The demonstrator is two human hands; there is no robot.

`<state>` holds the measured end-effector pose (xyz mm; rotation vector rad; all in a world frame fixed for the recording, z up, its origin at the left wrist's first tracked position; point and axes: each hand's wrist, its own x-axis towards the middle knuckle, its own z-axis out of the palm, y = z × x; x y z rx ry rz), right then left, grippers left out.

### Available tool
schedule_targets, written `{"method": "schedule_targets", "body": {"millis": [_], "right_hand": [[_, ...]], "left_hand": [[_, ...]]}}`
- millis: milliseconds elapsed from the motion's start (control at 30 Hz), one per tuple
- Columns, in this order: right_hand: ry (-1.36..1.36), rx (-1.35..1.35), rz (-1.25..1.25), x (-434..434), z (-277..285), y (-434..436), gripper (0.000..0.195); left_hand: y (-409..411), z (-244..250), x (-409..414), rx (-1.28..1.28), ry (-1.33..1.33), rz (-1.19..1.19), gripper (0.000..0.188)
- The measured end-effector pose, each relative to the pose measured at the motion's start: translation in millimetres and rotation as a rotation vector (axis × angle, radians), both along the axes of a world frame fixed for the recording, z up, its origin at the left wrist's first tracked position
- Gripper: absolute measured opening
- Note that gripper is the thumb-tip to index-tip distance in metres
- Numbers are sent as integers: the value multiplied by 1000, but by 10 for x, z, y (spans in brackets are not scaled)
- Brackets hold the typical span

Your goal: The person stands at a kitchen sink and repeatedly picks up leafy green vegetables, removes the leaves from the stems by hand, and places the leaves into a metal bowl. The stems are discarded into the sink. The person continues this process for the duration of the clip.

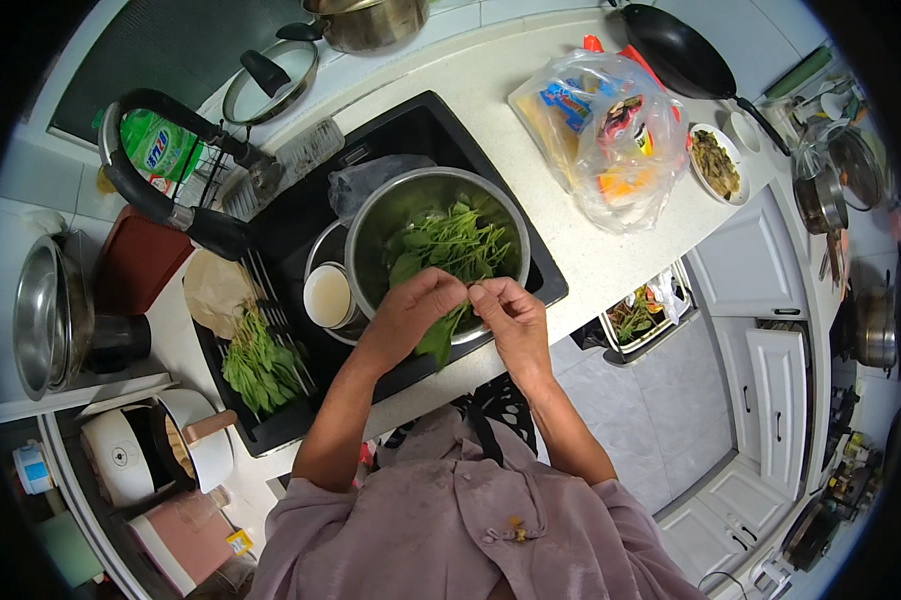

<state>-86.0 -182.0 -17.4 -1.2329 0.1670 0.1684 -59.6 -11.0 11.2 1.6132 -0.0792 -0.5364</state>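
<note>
Both my hands meet over the near rim of a stainless steel basin set in the black sink. My left hand and my right hand pinch a leafy green sprig at its stem between thumbs and fingertips. Its broad leaf hangs down between them. Loose leafy stems lie heaped inside the basin. To the basin's left, a white cup with cloudy liquid stands in another metal vessel. A bunch of greens rests on the rack at the sink's left end.
A black faucet arches over the sink's left side. Plastic-bagged food packets, a dish of cooked food and a black frying pan stand on the right. Below the counter edge, an open bin holds plant scraps.
</note>
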Motion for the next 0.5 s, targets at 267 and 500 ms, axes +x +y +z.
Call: {"method": "schedule_targets", "body": {"millis": [267, 500], "right_hand": [[-29, -89, 61, 51, -58, 7, 11], [-5, -84, 84, 6, 11, -52, 16]], "left_hand": [[111, 63, 33, 129, -29, -96, 15], [112, -94, 57, 92, -111, -126, 9]]}}
